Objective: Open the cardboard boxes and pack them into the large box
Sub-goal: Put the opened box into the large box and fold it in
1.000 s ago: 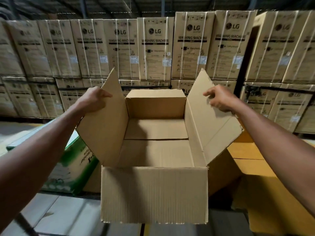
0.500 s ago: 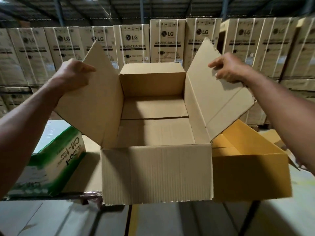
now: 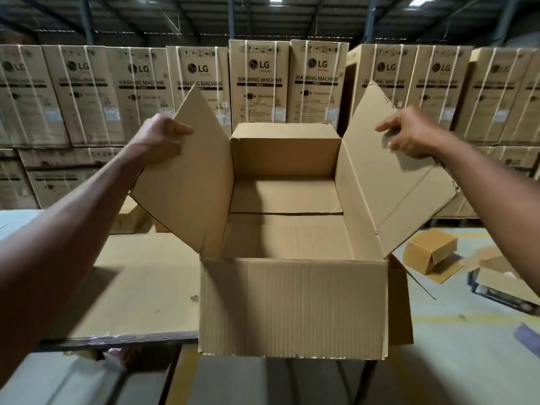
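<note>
An open brown cardboard box (image 3: 292,308) hangs in the air in front of me, empty inside, with its bottom flaps folded shut. My left hand (image 3: 159,138) grips the raised left flap (image 3: 193,176) near its upper edge. My right hand (image 3: 409,133) pinches the raised right flap (image 3: 388,182) the same way. The far flap stands upright and the near wall faces me.
A flat cardboard sheet (image 3: 140,282) lies on a surface at lower left. A small open box (image 3: 429,252) and loose cardboard pieces (image 3: 502,276) lie on the floor at right. Stacked washing machine cartons (image 3: 260,83) form a wall behind.
The box has moved up and to the right with both hands on its flaps. The green-printed carton and the yellow box have left the view; the floor at right now shows.
</note>
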### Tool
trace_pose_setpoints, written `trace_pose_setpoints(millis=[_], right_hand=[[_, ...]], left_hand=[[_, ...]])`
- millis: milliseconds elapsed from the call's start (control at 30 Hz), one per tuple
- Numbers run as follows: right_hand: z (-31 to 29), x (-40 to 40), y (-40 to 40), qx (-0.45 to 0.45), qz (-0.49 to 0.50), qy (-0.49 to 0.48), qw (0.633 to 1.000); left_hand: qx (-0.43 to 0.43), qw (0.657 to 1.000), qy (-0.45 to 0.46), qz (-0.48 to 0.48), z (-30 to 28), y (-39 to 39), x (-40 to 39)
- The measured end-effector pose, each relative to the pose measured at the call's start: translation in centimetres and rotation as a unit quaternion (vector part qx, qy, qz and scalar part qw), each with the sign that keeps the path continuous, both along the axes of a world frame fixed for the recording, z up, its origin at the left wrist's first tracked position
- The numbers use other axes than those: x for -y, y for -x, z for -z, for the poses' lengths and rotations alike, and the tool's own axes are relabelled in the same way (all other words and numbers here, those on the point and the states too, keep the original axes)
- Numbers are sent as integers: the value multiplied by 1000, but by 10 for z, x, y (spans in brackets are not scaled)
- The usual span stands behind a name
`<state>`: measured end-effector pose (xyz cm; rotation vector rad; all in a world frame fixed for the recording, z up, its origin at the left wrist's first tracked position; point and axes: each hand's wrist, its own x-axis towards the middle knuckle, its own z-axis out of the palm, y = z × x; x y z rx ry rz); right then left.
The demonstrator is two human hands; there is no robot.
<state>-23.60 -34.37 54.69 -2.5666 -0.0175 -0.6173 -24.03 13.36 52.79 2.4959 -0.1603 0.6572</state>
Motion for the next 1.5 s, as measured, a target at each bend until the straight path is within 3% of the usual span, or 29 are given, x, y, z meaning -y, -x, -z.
trace_pose_setpoints(millis=[400,567,900,1100,1500], right_hand=[[15,85,-59,-33,12,34,999],[25,110,-112,-56,5,51,997],[11,144,-193,-117,-37,59,991],[6,157,-236,-107,-52,45,992],[77,183,-313,-123,-66,28,990]], left_hand=[[8,999,-28,34,27,-73,113],[-35,999,17,35,30,-126,121],[-96,994,-50,15,15,-201,125],[-96,995,-27,1,15,-235,140],[-116,993,-30,-23,68,-281,177]])
